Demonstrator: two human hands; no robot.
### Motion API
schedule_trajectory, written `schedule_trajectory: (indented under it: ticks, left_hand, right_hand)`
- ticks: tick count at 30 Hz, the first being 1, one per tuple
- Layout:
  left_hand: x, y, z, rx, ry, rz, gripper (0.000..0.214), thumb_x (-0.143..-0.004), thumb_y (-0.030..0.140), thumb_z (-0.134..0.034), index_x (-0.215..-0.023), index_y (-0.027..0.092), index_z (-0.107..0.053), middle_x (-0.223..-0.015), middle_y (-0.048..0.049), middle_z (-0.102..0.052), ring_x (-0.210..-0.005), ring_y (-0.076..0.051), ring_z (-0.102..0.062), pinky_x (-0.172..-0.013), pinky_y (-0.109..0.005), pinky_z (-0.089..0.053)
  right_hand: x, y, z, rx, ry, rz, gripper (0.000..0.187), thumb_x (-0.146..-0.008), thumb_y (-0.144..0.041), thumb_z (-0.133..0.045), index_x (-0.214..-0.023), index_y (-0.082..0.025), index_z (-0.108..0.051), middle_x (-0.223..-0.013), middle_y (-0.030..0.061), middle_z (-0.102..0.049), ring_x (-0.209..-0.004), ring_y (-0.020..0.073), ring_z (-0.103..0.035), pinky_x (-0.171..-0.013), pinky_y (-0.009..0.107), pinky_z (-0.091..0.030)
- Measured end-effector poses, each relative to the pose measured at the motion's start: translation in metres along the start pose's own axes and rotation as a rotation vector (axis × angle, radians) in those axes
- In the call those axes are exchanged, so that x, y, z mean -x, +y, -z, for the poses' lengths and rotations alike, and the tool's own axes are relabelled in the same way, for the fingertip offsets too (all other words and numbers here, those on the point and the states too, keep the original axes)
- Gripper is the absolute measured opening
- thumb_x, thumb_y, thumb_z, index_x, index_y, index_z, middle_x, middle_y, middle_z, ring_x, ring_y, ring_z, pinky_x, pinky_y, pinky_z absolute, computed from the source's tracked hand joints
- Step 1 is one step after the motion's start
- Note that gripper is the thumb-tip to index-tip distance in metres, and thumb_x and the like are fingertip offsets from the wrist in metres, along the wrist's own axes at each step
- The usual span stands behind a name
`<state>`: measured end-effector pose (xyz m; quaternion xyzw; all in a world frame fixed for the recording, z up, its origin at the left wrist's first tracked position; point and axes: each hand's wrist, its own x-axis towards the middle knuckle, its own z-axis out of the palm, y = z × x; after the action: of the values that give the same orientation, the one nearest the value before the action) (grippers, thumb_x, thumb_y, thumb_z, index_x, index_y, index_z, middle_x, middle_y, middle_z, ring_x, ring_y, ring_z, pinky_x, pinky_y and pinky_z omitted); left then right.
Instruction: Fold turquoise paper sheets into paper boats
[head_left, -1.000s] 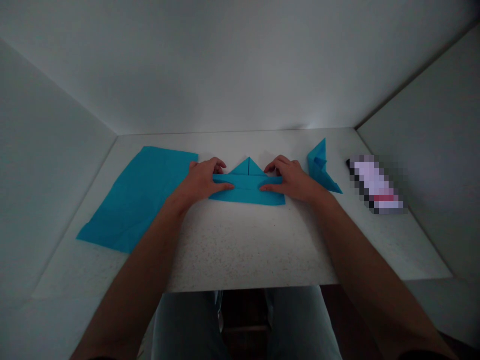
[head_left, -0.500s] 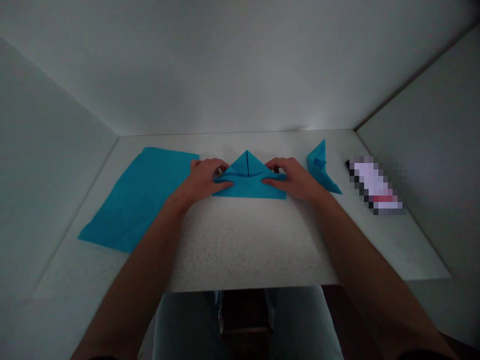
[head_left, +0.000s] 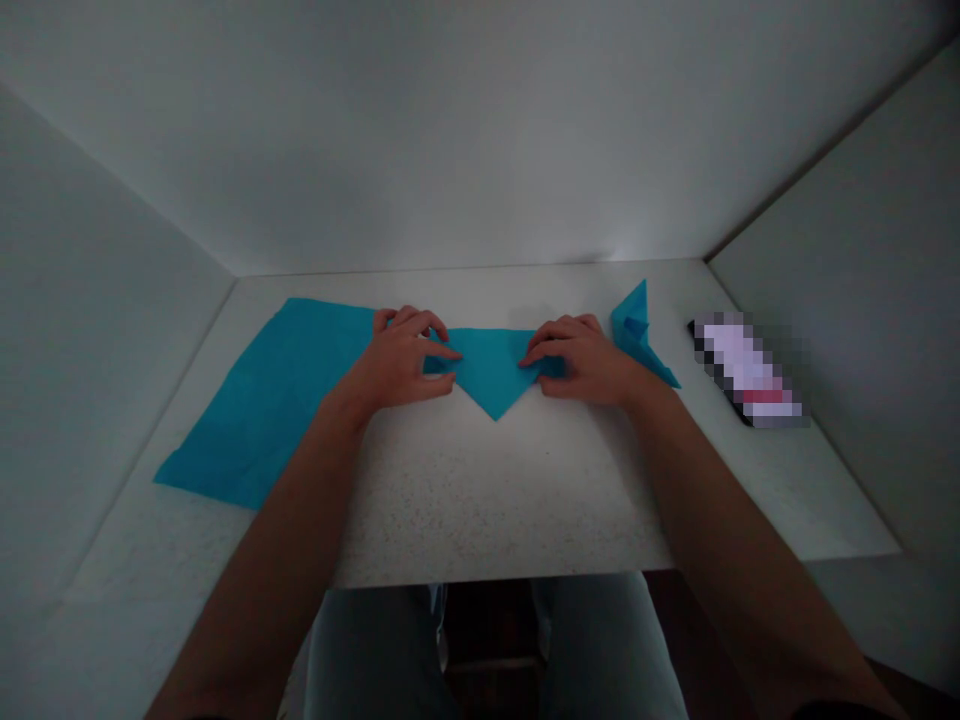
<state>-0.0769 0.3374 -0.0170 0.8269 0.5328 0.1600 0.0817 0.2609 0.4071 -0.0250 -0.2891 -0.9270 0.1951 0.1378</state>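
Folded blue paper (head_left: 495, 370) lies at centre of frame on white table (head_left: 510, 500), tip pointing down. Left hand (head_left: 401, 365) and right hand (head_left: 589, 365) at its two ends: fingers bent, forefinger parted from thumb, forefinger tips on paper; whether paper is pinched, cannot tell. Step in hand seems aligning folded paper. Next move probably calls for steady hold, even pressure along upper edge.
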Motion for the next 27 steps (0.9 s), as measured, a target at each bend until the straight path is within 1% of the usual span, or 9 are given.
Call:
schedule_trajectory:
  ticks: [3,5,8,10,12,16,19,22,27]
  left_hand:
    - [-0.001,0.001,-0.003,0.023,-0.006,0.031,0.021,-0.097,0.051,-0.079,-0.102,0.034,-0.090,-0.125,-0.0076,-0.076,-0.122,-0.033,-0.062,-0.118,-0.058,-0.033]
    - [-0.003,0.002,-0.006,0.017,0.022,0.067,0.025,-0.102,0.050,-0.075,-0.095,0.030,-0.087,-0.127,-0.0085,-0.076,-0.124,-0.032,-0.063,-0.118,-0.058,-0.033]
    - [-0.005,0.003,-0.010,0.013,0.036,0.092,0.025,-0.103,0.045,-0.074,-0.088,0.025,-0.079,-0.141,-0.0091,-0.074,-0.135,-0.034,-0.061,-0.123,-0.058,-0.030]
    - [-0.005,0.004,-0.012,0.018,0.019,0.096,0.024,-0.101,0.044,-0.077,-0.088,0.024,-0.075,-0.151,-0.0092,-0.070,-0.143,-0.035,-0.058,-0.125,-0.059,-0.027]
    - [-0.005,0.005,-0.012,0.026,-0.004,0.120,0.021,-0.099,0.045,-0.080,-0.100,0.025,-0.075,-0.155,-0.0108,-0.069,-0.147,-0.036,-0.057,-0.126,-0.060,-0.025]
    - [-0.005,0.006,-0.010,0.020,-0.046,0.169,0.049,-0.093,0.053,-0.085,-0.132,0.027,-0.072,-0.146,-0.0135,-0.072,-0.144,-0.039,-0.059,-0.125,-0.062,-0.026]
    - [-0.005,0.006,-0.009,0.000,-0.064,0.183,0.054,-0.091,0.057,-0.087,-0.133,0.027,-0.073,-0.140,-0.0143,-0.074,-0.141,-0.041,-0.059,-0.124,-0.062,-0.027]
    - [-0.006,0.006,-0.008,0.018,-0.088,0.212,0.053,-0.089,0.058,-0.089,-0.129,0.026,-0.075,-0.131,-0.0127,-0.075,-0.133,-0.040,-0.063,-0.122,-0.060,-0.029]
    - [-0.007,0.007,-0.009,0.063,-0.082,0.229,0.049,-0.085,0.053,-0.092,-0.121,0.025,-0.074,-0.137,-0.0132,-0.069,-0.133,-0.038,-0.061,-0.122,-0.059,-0.030]
  right_hand:
    - [-0.001,-0.001,-0.004,-0.040,-0.054,-0.018,0.023,-0.097,-0.040,-0.073,-0.115,-0.031,-0.085,-0.127,0.0090,-0.080,-0.120,0.0359,-0.072,-0.112,0.058,-0.040]
    - [-0.003,-0.001,-0.007,-0.016,-0.027,-0.044,0.028,-0.104,-0.046,-0.067,-0.119,-0.029,-0.084,-0.127,0.0114,-0.079,-0.121,0.0369,-0.071,-0.110,0.058,-0.043]
    - [-0.005,0.001,-0.013,0.064,0.048,-0.106,0.052,-0.104,-0.056,-0.068,-0.146,-0.026,-0.073,-0.144,0.0182,-0.072,-0.133,0.0435,-0.064,-0.112,0.062,-0.045]
    - [-0.004,0.003,-0.016,0.091,0.062,-0.145,0.068,-0.101,-0.061,-0.071,-0.158,-0.025,-0.064,-0.154,0.0205,-0.066,-0.140,0.0466,-0.058,-0.115,0.066,-0.043]
    - [-0.003,0.006,-0.017,0.094,0.049,-0.170,0.071,-0.099,-0.065,-0.072,-0.157,-0.025,-0.065,-0.156,0.0208,-0.064,-0.142,0.0476,-0.056,-0.118,0.068,-0.041]
    - [0.000,0.009,-0.016,0.080,0.042,-0.193,0.072,-0.094,-0.069,-0.077,-0.150,-0.024,-0.068,-0.152,0.0210,-0.064,-0.140,0.0488,-0.056,-0.118,0.071,-0.041]
    - [0.000,0.008,-0.014,0.058,0.031,-0.205,0.078,-0.089,-0.071,-0.081,-0.151,-0.026,-0.067,-0.152,0.0204,-0.062,-0.139,0.0495,-0.055,-0.117,0.072,-0.041]
    - [0.000,0.007,-0.013,0.039,0.018,-0.210,0.076,-0.086,-0.071,-0.083,-0.147,-0.027,-0.067,-0.150,0.0196,-0.062,-0.138,0.0487,-0.056,-0.117,0.071,-0.041]
    - [-0.002,0.005,-0.012,-0.002,0.040,-0.199,0.069,-0.084,-0.068,-0.085,-0.136,-0.026,-0.064,-0.139,0.0177,-0.067,-0.129,0.0462,-0.061,-0.113,0.066,-0.043]
